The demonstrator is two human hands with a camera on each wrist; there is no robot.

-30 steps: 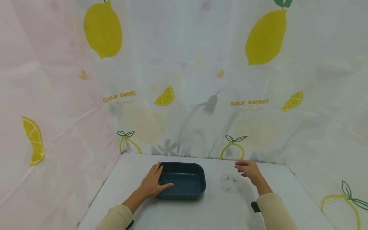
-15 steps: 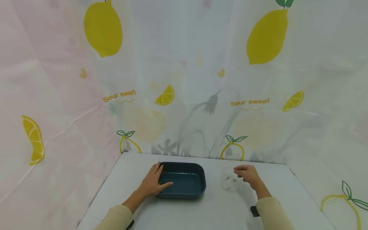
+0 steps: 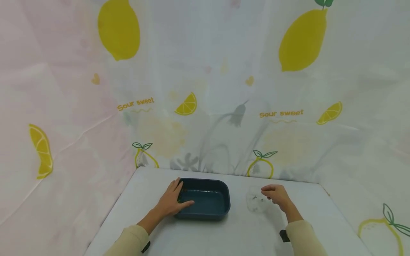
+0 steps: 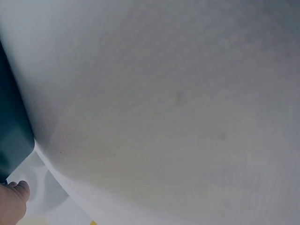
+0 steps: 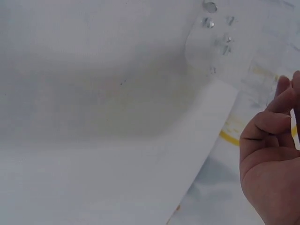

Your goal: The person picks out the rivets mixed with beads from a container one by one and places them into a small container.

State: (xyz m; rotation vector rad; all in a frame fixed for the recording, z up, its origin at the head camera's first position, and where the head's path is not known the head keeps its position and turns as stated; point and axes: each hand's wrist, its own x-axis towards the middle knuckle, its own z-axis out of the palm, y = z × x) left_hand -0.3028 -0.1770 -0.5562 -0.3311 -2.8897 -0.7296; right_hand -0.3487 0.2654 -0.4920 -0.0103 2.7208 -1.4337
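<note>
A dark blue rectangular baking dish (image 3: 206, 202) stands on the white table, its inside facing up. My left hand (image 3: 169, 202) rests over the dish's left end, fingers spread along the rim and the thumb stretched out over the near side. To the right lies a clear plastic box (image 3: 252, 205) with small shiny pieces (image 5: 209, 22) in it. My right hand (image 3: 278, 196) pinches at the box's far right edge with thumb and curled fingers, as the right wrist view shows. In the left wrist view only some fingertips (image 4: 21, 190) and the dish's corner appear.
The white tabletop (image 3: 211, 238) ends at the back against a hanging cloth (image 3: 205, 135) printed with lemons. More of that cloth closes off the left and right sides. A black strap (image 3: 283, 235) sits on the right wrist.
My right hand has come down slightly toward the box from a little higher. The left hand and the dish keep their places. The head view has shifted slightly.
</note>
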